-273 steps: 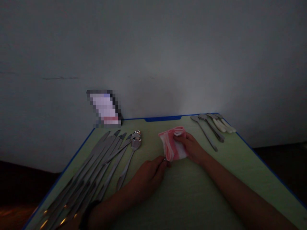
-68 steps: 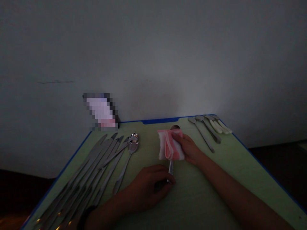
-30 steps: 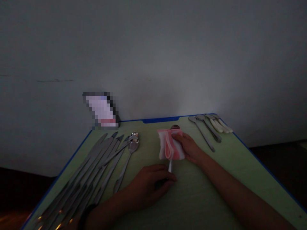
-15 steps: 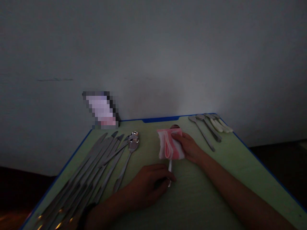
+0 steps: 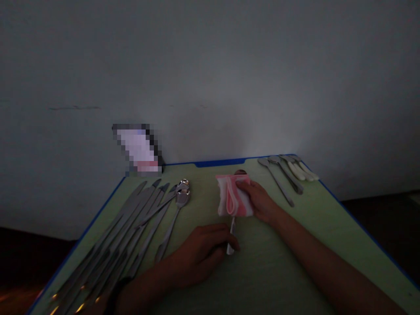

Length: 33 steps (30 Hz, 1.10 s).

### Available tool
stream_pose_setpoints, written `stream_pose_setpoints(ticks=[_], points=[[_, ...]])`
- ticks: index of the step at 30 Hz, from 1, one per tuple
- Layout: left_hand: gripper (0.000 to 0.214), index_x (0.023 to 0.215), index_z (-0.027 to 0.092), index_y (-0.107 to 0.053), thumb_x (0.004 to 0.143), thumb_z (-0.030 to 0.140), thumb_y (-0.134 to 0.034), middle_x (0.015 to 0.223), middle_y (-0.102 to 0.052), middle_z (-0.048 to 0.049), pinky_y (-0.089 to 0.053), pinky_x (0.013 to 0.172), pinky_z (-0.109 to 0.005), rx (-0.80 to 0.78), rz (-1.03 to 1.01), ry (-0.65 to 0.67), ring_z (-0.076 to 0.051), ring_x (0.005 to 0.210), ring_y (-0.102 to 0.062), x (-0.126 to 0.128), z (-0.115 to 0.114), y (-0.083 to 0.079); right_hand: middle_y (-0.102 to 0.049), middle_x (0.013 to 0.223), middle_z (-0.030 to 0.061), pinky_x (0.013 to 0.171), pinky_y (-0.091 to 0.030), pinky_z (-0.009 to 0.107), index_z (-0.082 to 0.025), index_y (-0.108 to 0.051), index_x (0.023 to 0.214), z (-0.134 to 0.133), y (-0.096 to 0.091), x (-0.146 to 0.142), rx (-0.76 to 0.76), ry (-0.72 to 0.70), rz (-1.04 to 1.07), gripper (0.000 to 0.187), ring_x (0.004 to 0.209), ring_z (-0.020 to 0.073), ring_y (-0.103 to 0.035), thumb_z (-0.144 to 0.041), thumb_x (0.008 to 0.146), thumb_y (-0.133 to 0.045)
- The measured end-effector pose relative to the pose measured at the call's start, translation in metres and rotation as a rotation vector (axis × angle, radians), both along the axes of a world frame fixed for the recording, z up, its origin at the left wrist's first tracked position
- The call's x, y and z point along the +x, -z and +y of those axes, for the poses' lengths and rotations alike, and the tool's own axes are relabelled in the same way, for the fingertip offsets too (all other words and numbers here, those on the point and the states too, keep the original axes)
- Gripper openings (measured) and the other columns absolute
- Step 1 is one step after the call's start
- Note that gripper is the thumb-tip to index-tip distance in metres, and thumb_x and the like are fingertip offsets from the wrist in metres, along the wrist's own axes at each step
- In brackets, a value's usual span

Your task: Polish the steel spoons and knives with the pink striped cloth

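Observation:
A folded pink-and-white cloth is in my right hand, whose thumb presses on its front. The cloth covers the middle of a metal spoon; the bowl shows above it and the handle below. My left hand is closed by the lower end of that handle, with the fingers curled around it. Left of my left hand, a loose spoon lies bowl-away on the table.
Several table knives lie side by side along the left of the green table. At the back right are metal spoons and white-handled cutlery. A blurred phone-like screen leans against the wall.
The fingers of my left hand have shifted slightly on the handle, and more of its end shows. The cloth and my right hand have barely moved.

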State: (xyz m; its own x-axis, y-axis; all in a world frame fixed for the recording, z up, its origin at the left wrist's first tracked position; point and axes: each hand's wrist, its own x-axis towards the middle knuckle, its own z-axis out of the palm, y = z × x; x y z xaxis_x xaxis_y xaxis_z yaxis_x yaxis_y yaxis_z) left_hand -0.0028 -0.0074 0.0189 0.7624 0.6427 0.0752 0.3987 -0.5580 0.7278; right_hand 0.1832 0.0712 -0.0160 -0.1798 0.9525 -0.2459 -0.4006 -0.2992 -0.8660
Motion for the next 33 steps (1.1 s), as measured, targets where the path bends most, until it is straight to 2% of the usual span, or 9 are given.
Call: stream_pose_setpoints(ticks=[5,11,21,33], points=[[0.026,0.099,0.022,-0.059,0.083,0.012,-0.041,0.087,-0.058,-0.0013,-0.043,0.076,-0.028,0.022,0.024,0.01,-0.016,0.078,-0.055,0.0003,-0.0006,-0.0011,-0.065,0.066,0.0017,0.059,-0.044,0.027,-0.015,-0.063,0.078,0.0006,-0.0001,0.0002,-0.001,-0.021,0.005,0.026,0.058,0.0142,-0.056,-0.035,0.063,-0.069],[0.03,0.098,0.023,-0.057,0.078,0.005,-0.043,0.085,-0.056,0.0002,-0.041,0.073,-0.026,0.025,0.036,0.003,-0.014,0.076,-0.054,0.0004,-0.0003,0.0042,-0.064,0.064,0.001,0.059,-0.043,0.027,-0.016,-0.063,0.077,0.0004,-0.001,-0.0003,-0.006,-0.003,0.0,0.025,0.057,0.0138,-0.056,-0.035,0.063,-0.07],[0.034,0.1,0.023,-0.056,0.073,0.003,-0.046,0.082,-0.054,0.001,-0.039,0.071,-0.025,0.034,0.04,0.019,-0.014,0.074,-0.053,0.0004,-0.002,0.003,-0.064,0.064,0.0004,0.058,-0.043,0.027,-0.016,-0.064,0.078,-0.0008,-0.0012,0.0006,0.003,-0.019,0.003,0.024,0.056,0.0136,-0.055,-0.035,0.064,-0.069],[0.034,0.101,0.022,-0.055,0.074,0.004,-0.046,0.085,-0.053,0.0005,-0.04,0.072,-0.026,0.037,0.046,0.019,-0.014,0.075,-0.053,0.0005,-0.002,0.0027,-0.064,0.066,0.0001,0.057,-0.043,0.026,-0.015,-0.063,0.079,0.0006,0.0004,-0.0001,0.008,-0.014,0.007,0.026,0.056,0.0128,-0.055,-0.035,0.064,-0.07]])
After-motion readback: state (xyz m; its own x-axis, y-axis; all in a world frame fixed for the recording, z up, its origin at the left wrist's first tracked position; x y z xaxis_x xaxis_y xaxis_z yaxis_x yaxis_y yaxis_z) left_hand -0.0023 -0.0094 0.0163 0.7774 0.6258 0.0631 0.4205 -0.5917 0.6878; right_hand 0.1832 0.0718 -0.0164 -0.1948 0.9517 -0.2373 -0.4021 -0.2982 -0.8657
